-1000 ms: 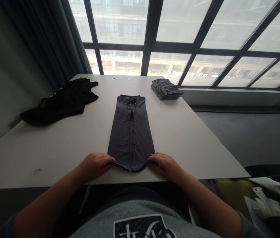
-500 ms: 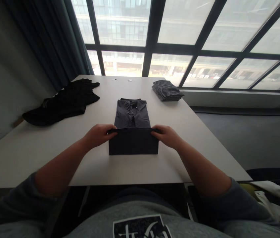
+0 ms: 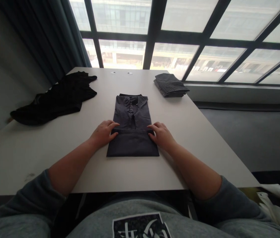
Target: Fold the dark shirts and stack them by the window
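A dark grey shirt [image 3: 133,144] with a buttoned placket lies front up on the white table [image 3: 199,152], its collar toward the window. Its lower part is folded up into a flat band across the front. My left hand [image 3: 103,133] rests at the left end of that band's upper edge, thumb and fingers spread apart. At the right end, my right hand [image 3: 163,135] touches the cloth in the same way, its thumb on the band and its fingertips just beyond the edge. Neither hand grips the fabric.
A loose black garment [image 3: 58,99] is spread along the table's left side. Toward the back right sits a folded stack of striped cloth [image 3: 171,85]. A large window [image 3: 122,53] stands behind the table, with a dark curtain [image 3: 48,36] to its left.
The folded band's raised edge has come down flat onto the shirt. Both hands have let go of its corners, with thumbs and fingers now apart. The view has tilted slightly downward.
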### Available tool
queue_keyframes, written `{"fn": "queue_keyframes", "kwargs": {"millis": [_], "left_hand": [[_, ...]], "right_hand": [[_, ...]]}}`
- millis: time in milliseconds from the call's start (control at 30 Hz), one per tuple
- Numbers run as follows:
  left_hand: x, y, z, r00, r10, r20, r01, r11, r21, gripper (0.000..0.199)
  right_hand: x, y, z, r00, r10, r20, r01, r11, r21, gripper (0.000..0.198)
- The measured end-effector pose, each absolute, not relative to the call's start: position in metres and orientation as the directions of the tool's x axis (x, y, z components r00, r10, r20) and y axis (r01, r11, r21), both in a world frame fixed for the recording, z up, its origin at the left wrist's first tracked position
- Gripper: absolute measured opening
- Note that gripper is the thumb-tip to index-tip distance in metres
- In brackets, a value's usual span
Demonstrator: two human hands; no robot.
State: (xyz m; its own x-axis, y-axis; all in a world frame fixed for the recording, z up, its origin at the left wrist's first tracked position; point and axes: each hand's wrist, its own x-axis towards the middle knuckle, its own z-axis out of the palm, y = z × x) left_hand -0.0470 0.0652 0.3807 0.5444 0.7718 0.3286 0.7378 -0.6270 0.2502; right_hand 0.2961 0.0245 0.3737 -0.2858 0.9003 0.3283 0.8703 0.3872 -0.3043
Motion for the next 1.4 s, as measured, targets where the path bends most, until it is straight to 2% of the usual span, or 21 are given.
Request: {"fn": "queue_keyframes", "kwargs": {"millis": [133,300,433,500,567,700,833,933,1200,1400], "left_hand": [[-0.007,0.021,0.391,0.661,0.628,0.411,0.642,-0.757,0.125,0.031],[0.041,-0.042,0.382,0.846,0.41,0.341,0.431,-0.902,0.014,0.032],[0.055,-0.059,0.376,0.884,0.357,0.302,0.37,-0.929,0.018,0.034],[0.056,-0.056,0.375,0.871,0.392,0.297,0.399,-0.916,0.039,0.034],[0.051,-0.045,0.374,0.824,0.486,0.29,0.487,-0.87,0.075,0.037],[0.021,-0.017,0.368,0.721,0.655,0.226,0.633,-0.755,0.168,0.059],[-0.009,0.008,0.358,0.688,0.72,0.096,0.683,-0.686,0.249,0.061],[-0.015,0.02,0.352,0.583,0.808,0.086,0.773,-0.585,0.245,0.061],[-0.005,0.0,0.352,0.537,0.84,0.082,0.829,-0.543,0.13,0.066],[-0.017,-0.044,0.355,0.517,0.832,0.201,0.818,-0.549,0.17,0.056]], "right_hand": [[0.285,0.014,0.381,-0.332,0.839,0.432,0.841,0.471,-0.267,0.036],[0.279,0.012,0.372,-0.47,0.811,0.348,0.767,0.57,-0.293,0.043],[0.278,0.015,0.365,-0.493,0.825,0.275,0.772,0.561,-0.3,0.047],[0.277,0.015,0.365,-0.487,0.849,0.207,0.804,0.528,-0.273,0.05],[0.275,0.015,0.366,-0.463,0.878,0.118,0.843,0.478,-0.246,0.054],[0.275,0.015,0.368,-0.434,0.9,-0.025,0.882,0.42,-0.212,0.063],[0.275,0.015,0.369,-0.449,0.893,-0.043,0.882,0.434,-0.184,0.065],[0.275,0.015,0.369,-0.457,0.889,-0.032,0.88,0.447,-0.161,0.065],[0.272,-0.003,0.372,-0.476,0.878,-0.052,0.876,0.468,-0.113,0.065],[0.274,-0.045,0.377,-0.527,0.849,-0.044,0.838,0.51,-0.197,0.065]]}}
